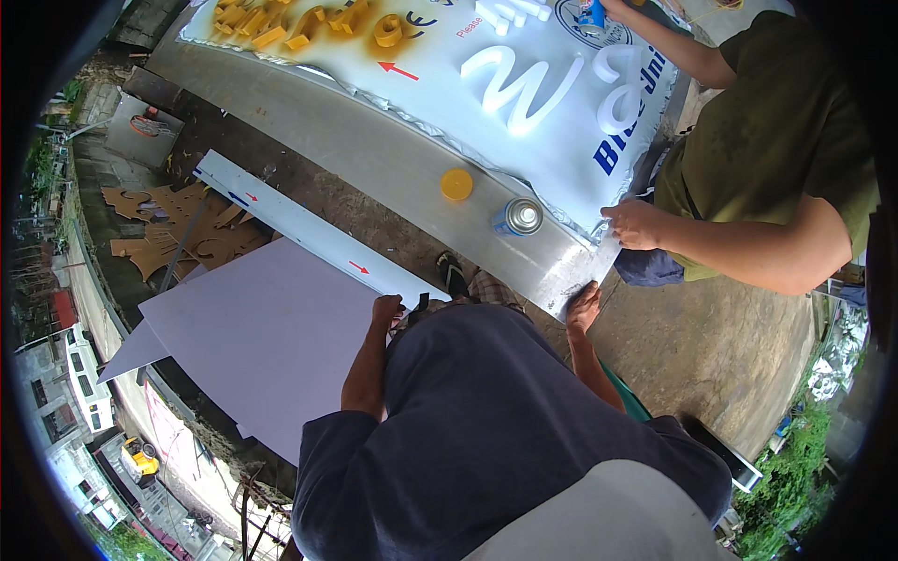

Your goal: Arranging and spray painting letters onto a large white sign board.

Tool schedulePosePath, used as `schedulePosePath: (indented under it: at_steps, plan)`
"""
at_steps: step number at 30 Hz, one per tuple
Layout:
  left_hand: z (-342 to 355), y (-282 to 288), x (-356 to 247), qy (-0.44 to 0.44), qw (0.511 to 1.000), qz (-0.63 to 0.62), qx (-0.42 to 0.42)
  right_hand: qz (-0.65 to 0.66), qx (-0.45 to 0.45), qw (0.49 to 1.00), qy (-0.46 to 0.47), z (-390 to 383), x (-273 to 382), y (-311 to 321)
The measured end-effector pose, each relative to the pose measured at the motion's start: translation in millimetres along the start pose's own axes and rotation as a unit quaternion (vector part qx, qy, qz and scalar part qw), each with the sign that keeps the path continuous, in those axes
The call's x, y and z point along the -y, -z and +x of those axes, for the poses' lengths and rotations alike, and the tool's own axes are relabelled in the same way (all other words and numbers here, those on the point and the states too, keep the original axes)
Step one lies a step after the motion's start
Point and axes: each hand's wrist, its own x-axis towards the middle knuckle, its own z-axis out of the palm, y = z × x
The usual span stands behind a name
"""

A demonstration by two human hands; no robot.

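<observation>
My left hand (387,307) is closed beside my waist, close to a long white panel (318,245) with red arrows; what it holds, if anything, is hidden. My right hand (584,307) rests with its fingers out against the near corner of a metal-topped table (374,140). On that metal edge stand a spray can (519,217) and a round yellow cap (456,184). A printed white plastic sheet (421,103) covers the rest. On it lie white cut-out letters (517,89) and letters painted yellow (281,23).
At the right a co-worker in an olive shirt (758,140) holds a blue spray can (591,17); their other hand (634,224) touches the sheet's corner. Large pale boards (271,327) lie at my left, by brown cut-out scraps (182,229). A dark-framed panel (720,449) lies behind me.
</observation>
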Motion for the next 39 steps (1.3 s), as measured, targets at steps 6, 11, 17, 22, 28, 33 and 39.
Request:
schedulePosePath:
  at_steps: [6, 11, 17, 22, 28, 33, 39]
  plan:
    - [-10.4, -2.3, -6.2, -0.012, 1.0, 0.022, -0.003, -0.007, -0.007, 1.0, 0.003, 1.5, -2.4, -2.5]
    - [-11.9, -3.9, -7.6, -0.016, 0.999, 0.027, -0.01, -0.007, 0.008, 1.0, -0.011, 0.6, 0.5, 0.5]
    - [-8.1, -4.0, -5.6, -0.017, 1.0, -0.007, 0.001, -0.011, -0.014, 1.0, 0.01, 1.4, -2.2, -3.0]
    - [-18.1, -6.6, -10.1, -0.026, 1.0, 0.011, 0.002, -0.031, -0.034, 0.998, 0.034, 1.6, -4.4, -3.9]
    - [-28.1, -7.8, -16.7, -0.012, 1.0, 0.016, -0.001, -0.008, -0.002, 1.0, 0.013, -1.5, 2.7, 1.4]
    - [-17.9, -5.6, -11.0, 0.009, 0.998, 0.059, 0.002, 0.005, 0.003, 1.0, 0.015, -4.1, 7.6, 3.2]
    - [-7.3, -3.4, -3.6, 0.0, 1.0, 0.017, 0.007, -0.003, 0.0, 1.0, 0.023, -5.2, 8.4, 3.5]
